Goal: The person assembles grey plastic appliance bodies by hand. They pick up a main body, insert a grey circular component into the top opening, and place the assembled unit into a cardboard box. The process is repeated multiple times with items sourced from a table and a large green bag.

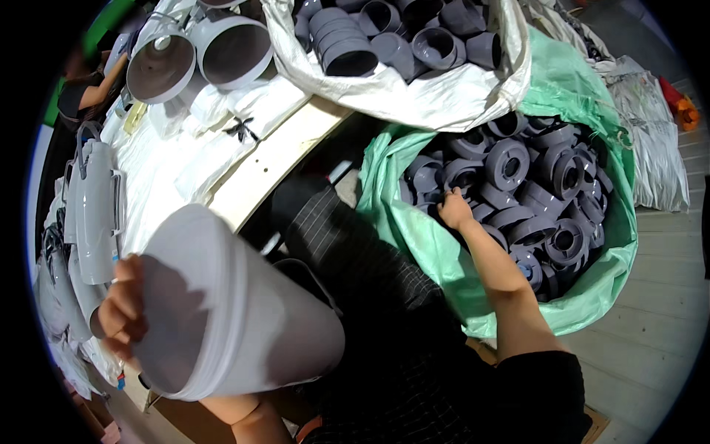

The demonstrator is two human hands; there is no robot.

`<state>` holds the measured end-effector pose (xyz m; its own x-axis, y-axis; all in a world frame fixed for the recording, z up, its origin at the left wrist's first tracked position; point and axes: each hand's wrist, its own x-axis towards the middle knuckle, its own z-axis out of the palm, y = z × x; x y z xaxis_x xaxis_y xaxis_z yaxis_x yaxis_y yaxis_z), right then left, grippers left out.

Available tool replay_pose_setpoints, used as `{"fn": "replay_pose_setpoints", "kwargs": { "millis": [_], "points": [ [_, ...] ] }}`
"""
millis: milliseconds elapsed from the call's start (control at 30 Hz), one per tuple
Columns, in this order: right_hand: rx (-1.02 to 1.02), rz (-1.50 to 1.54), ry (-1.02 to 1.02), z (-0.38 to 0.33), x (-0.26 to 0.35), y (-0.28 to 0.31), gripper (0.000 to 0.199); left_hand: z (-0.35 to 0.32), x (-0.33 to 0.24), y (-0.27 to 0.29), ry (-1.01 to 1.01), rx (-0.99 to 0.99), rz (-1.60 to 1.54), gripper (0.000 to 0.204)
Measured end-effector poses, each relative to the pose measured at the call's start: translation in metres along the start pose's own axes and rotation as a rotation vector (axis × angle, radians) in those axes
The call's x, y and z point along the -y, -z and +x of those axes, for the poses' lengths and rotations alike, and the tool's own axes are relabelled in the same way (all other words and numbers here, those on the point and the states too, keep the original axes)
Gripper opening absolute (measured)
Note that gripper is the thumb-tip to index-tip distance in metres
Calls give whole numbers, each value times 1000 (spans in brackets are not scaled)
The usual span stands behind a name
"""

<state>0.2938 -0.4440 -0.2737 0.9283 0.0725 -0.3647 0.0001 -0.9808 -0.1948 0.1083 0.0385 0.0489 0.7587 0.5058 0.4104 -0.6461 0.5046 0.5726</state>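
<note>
My left hand [124, 311] is closed on the rim of a large light-grey plastic bucket-like vessel [285, 325]. The vessel is tilted over my lap, and its wide end is turned to the left. On the right, my right hand [455, 210] reaches into a green woven sack [396, 214] full of dark-grey round plastic fittings [507, 164]. Its fingers are bent against the edge of one grey plastic fitting [462, 175] near the sack's left side. Part of the grip is hidden by the hand itself.
A white sack [444, 100] behind holds more grey cup-shaped parts [347, 55]. Large grey vessels [235, 53] stand on a white-covered table [274, 166] at the upper left. A grey cylindrical vessel with handles [96, 211] is at the far left. Another person's arm [103, 87] shows behind.
</note>
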Motion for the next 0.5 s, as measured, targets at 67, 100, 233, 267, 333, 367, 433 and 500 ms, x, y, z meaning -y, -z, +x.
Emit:
{"fn": "replay_pose_setpoints", "kwargs": {
  "millis": [67, 100, 233, 267, 333, 367, 433, 500],
  "points": [
    [143, 1, 12, -17, 49, 30, 46, 4, -7, 24, 42, 239, 524, 38],
    [102, 47, 64, -19, 49, 35, 42, 5, -2, 17, 40, 191, 489, 35],
    [-51, -61, 83, -14, 41, 67, 30, 16, 7, 17, 99, 148, 551, 32],
    [-363, 19, 163, -21, 61, 96, 24, 16, 6, 30, 87, 46, 731, 42],
    [-704, 203, 337, -40, 128, 167, 31, 17, 23, 8, 202, -5, 712, 101],
    [-843, 362, 453, -44, 158, 188, 40, 22, 22, 12, 339, 27, 756, 110],
    [-993, 587, 889, -69, 235, 230, 51, 32, 23, -2, 444, 73, 760, 121],
    [-724, 824, 1425, -86, 291, 239, 64, 39, 17, -9, 460, 106, 737, 135]
  ]
}}
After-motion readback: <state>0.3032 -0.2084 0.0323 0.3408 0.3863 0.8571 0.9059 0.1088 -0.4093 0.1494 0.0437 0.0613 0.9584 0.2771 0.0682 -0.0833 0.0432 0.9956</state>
